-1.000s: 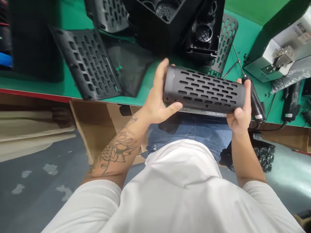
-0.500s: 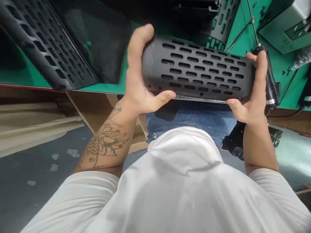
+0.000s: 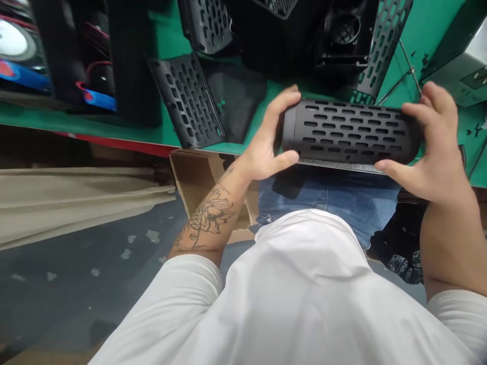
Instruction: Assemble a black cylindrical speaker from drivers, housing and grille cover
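A dark grey, rounded slotted casing [image 3: 350,132] lies lengthwise between my hands at the front edge of the green work surface. My left hand [image 3: 272,134] grips its left end, thumb on the near lower edge and fingers over the far side. At the right end, my right hand [image 3: 433,142] has its thumb at the lower edge and a fingertip at the upper edge, the other fingers raised. Left of the casing, a similar slotted panel [image 3: 190,101] leans beside a dark flat piece [image 3: 236,101].
Behind the casing are black housings [image 3: 342,30] and another slotted panel [image 3: 388,45]. Farther left stand black units with blue and red parts [image 3: 99,99]. A grey metal box [image 3: 467,66] and small dark bits are at right. Below the edge sits an open cardboard box [image 3: 198,177].
The view has shifted left and back, showing more of the table. The casing remains between both hands. My right hand's fingers have spread and lifted around its end.
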The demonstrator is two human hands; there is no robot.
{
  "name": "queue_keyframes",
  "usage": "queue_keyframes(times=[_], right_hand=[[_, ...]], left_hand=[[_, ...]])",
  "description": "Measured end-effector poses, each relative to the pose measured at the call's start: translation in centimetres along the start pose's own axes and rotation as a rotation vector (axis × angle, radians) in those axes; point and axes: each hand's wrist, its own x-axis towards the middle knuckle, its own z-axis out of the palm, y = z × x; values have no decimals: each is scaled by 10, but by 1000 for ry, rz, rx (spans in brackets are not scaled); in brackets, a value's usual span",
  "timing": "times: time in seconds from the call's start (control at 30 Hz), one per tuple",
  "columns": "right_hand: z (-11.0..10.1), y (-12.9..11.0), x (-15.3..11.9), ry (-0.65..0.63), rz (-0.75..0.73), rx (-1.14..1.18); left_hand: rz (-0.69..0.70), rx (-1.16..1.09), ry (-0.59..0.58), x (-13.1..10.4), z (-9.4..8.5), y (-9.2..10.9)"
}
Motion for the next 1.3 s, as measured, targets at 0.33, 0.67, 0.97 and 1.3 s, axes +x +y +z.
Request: queue_keyframes(times=[0.33, 0.67, 0.97, 1.3], right_hand=[[-2, -20, 27, -192, 8, -260], [9, -33, 3, 129, -126, -393], [81, -89, -44, 595, -67, -476], [42, -37, -35, 787, 218, -381]], left_hand=[[148, 115, -89, 25, -21, 28], [52, 240, 291, -42, 4, 11], [1, 279, -3, -141, 72, 10], [-175, 482, 555, -120, -13, 55]])
